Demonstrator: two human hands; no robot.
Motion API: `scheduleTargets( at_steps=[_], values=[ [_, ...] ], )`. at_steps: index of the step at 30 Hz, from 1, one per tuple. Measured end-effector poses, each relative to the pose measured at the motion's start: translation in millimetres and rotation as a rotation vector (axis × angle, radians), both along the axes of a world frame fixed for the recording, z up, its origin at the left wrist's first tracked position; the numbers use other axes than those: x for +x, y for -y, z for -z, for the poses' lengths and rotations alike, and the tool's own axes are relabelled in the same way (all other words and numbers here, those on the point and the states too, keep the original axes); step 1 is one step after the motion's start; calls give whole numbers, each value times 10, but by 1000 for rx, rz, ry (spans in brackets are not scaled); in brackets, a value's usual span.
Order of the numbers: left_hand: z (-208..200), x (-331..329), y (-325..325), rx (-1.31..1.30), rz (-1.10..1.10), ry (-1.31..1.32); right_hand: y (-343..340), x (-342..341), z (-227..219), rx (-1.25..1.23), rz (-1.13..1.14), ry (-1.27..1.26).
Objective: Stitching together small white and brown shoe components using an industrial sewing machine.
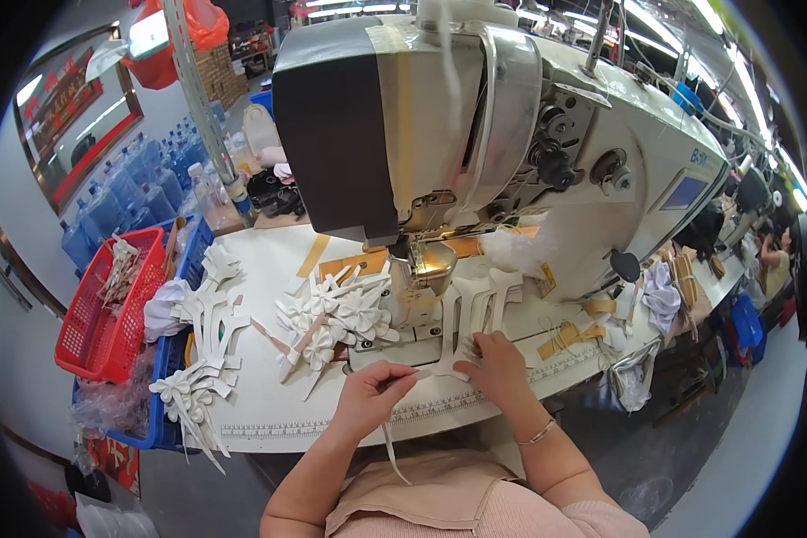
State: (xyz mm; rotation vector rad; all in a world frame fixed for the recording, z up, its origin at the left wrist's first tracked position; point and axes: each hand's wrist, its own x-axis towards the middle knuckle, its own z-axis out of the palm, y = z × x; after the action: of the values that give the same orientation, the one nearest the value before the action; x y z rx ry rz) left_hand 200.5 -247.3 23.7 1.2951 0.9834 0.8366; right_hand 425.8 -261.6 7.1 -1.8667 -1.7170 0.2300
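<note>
On the sewing machine's bed, just right of the needle area (419,269), lies a white strappy cut-out piece (457,309), perhaps a shoe upper. My right hand (498,366) has its fingers curled over the near end of this piece, gripping it. My left hand (377,393) is closed in a pinch on a narrow white strip (391,446); the strip's tail hangs below the hand past the table edge. Left of the needle lies a heap of white strappy pieces with flower shapes (336,318). More white strappy pieces (211,345) are piled at the table's left end.
The large sewing machine head (336,134) towers over the table (278,421). A red basket (121,345) rests on a blue crate (161,421) at left. Tan scraps (560,341) lie right of my hands. Blue water bottles (108,211) stand behind; another person (774,260) is far right.
</note>
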Motion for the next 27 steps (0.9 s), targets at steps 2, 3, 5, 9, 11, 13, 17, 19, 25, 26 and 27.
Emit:
scheduleTargets(
  at_steps=[2,3,5,9,11,13,17,19,25,26,27],
  values=[
    [22,13,3,64,10,-11,-62,-23,-72,-201,-54,48],
    [22,8,2,31,-4,2,-74,-18,-36,-199,-54,47],
    [16,-3,-12,2,-19,17,-100,36,60,-106,-70,-171],
    [-61,9,-34,-44,19,-19,-64,155,-67,-136,-90,-615],
    [-92,64,-62,-62,44,-18,-19,117,-191,-190,-93,-831],
    [-74,145,-105,2,83,51,51,63,-293,-260,-79,-1088],
    [-89,240,-149,31,118,55,153,-13,-390,-284,-40,-1053],
    [-74,246,-152,23,127,51,170,-25,-404,-274,-61,-1051],
    [-10,215,-150,-6,138,-29,191,-54,-381,-278,-113,-1005],
    [-6,220,-149,1,134,-38,187,-55,-341,-240,-129,-974],
    [-5,226,-147,0,133,-39,184,-55,-319,-202,-144,-942]
  ],
)
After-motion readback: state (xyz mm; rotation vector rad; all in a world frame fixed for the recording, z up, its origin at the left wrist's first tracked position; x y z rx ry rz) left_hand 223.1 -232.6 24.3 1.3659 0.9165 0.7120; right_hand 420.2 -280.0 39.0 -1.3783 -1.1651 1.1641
